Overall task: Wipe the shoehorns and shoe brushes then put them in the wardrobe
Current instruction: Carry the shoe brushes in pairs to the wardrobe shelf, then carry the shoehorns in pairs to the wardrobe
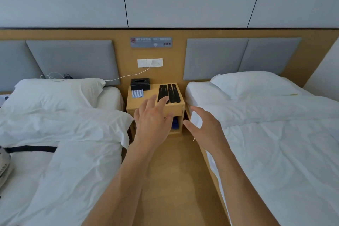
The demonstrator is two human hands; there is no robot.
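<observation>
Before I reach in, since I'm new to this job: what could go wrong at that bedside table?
1. The black shoe tools lie side by side near the front edge of the bedside table; a sweep by the left hand could knock some off.
2. The striped cloth sits apart beside the tissue box, so wiping might be skipped.
3. The right hand hangs empty by the bed, so nothing steadies the row.

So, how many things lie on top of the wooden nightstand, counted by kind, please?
Long black flat pieces (shoehorns or brushes, cannot tell which): 4
Black rectangular tissue box: 1
Blue-and-white striped folded cloth: 1
Total: 6

The left hand covers the near end of one black piece.
</observation>
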